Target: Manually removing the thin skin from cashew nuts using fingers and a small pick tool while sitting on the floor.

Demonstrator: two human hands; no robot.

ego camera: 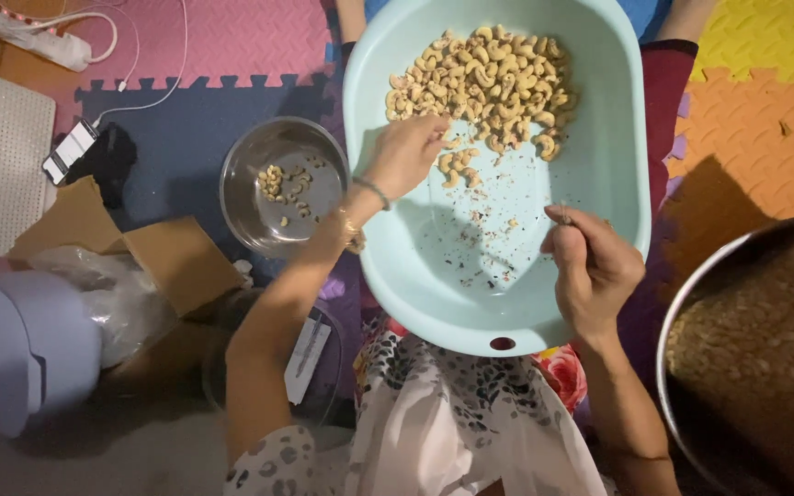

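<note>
Looking down from the head camera, I see a pale blue plastic basin [599, 184] resting across the person's lap, with a heap of cashew nuts [484, 87] at its far end and crumbs scattered over the bare middle. My left hand [403, 156] reaches into the near edge of the heap, fingers curled down onto the nuts; I cannot tell whether its grip has closed on any. My right hand [592, 266] sits over the basin's right rim, its grip pinched shut on something small that I cannot make out. Left of the basin, on the foam floor mats [232, 37], stands a steel bowl [241, 197] holding a few nuts. At the right edge a large metal pot [682, 321] is filled with nuts. Torn cardboard [181, 262] and a white power strip [43, 41] lie further left.
</note>
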